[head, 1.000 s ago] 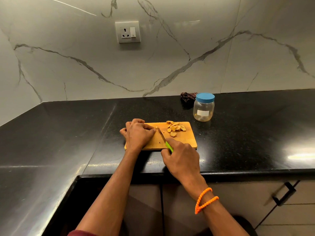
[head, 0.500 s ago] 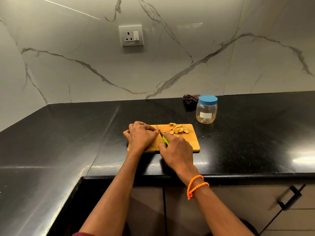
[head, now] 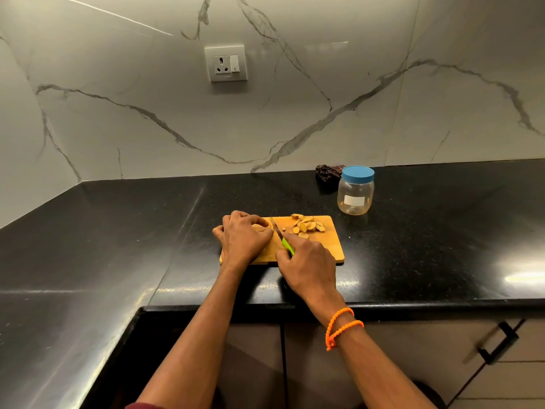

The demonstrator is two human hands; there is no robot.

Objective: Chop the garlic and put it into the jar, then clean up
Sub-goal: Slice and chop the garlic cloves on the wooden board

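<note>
Veined white marble wall with a socket rises behind a glossy black L-shaped counter.

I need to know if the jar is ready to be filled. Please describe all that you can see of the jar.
The jar is a small, round container of clear material, plastic or glass, with a blue lid closed on top and a white label on its front. It looks empty. It stands upright on the black counter, just beyond the far right corner of the wooden cutting board, apart from it. A dark crumpled cloth lies behind it on the left; whether they touch is unclear. Neither hand touches it.
</note>
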